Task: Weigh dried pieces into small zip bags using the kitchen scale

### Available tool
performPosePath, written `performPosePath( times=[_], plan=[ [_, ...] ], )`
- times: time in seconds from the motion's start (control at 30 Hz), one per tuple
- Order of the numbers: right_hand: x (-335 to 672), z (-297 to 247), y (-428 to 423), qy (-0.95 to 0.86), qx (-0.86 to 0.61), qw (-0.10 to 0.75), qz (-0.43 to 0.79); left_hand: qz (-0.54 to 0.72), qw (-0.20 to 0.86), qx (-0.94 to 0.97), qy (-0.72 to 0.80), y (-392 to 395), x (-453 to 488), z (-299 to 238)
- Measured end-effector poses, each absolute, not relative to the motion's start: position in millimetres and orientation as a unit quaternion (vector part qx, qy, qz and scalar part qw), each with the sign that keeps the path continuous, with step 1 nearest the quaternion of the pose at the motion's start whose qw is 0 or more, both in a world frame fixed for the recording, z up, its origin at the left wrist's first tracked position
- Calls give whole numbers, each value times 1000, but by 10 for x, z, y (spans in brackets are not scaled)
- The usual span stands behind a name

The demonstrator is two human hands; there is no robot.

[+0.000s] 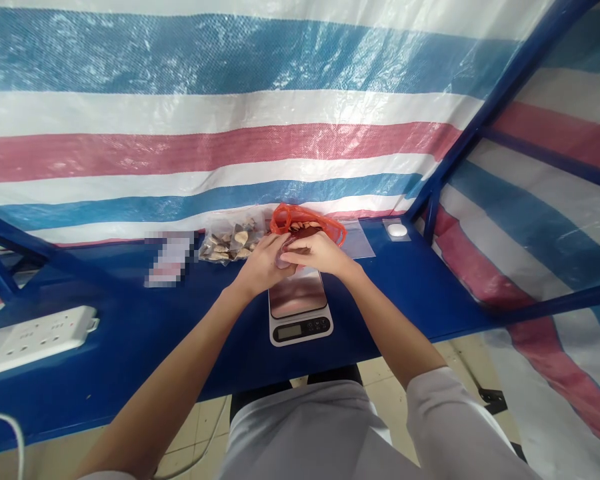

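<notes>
My left hand (264, 262) and my right hand (319, 253) meet just above the far end of a kitchen scale (299, 297). Between them is a small pale, see-through thing (283, 259) that looks like thin plastic; the fingers hide most of it. The left fingers curl round it, and the right fingers bend in against it. The scale has a shiny plate, and I cannot read its display (289, 331). Right behind my hands lies an open red plastic bag (339, 230) with brown slices (305, 226) in it.
A clear bag of dried slices (225, 243) lies left of my hands, beside a blurred-out item (171, 260). To the right are a flat clear bag (359, 239) and a white round object in a small bag (397, 230). A power strip (40, 339) sits on the blue table (145, 347).
</notes>
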State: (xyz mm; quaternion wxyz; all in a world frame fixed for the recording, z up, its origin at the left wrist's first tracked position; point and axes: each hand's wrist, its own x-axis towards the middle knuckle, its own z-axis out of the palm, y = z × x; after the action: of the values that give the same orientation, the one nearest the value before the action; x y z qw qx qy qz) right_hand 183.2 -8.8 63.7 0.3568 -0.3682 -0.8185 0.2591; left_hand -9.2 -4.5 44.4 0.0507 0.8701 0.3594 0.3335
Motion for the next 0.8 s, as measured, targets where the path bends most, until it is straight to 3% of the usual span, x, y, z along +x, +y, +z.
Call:
performPosePath(
  times=[0.3,0.8],
  plan=[
    [1836,476,97,-722,-331,431,428,329,54,862,383,-28,-148,419],
    [1890,413,47,-624,-366,534,438,328,46,848,414,6,-191,348]
  ],
)
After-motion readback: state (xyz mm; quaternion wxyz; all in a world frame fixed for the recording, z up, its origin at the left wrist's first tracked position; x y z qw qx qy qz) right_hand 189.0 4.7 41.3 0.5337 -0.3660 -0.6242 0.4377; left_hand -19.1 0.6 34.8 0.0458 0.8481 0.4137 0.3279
